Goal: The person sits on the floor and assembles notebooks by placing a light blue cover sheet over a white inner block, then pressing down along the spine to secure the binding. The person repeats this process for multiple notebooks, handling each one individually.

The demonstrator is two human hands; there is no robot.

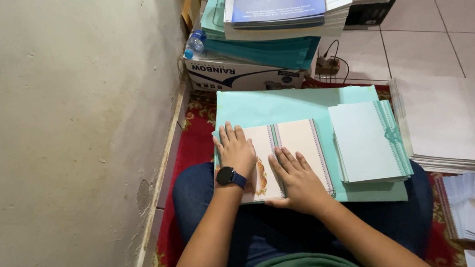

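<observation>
The folded cream card lies on the teal sheet, left of the pale blue stack. Both hands, left hand and right hand, are pressed flat, fingers slightly apart; pressure is best spread evenly along the fold.

We've got both palms flat on an opened cream card lying on a teal sheet across our lap: left hand on its left panel, right hand over the middle fold. A stack of pale blue cards sits just beside it on the right.
</observation>
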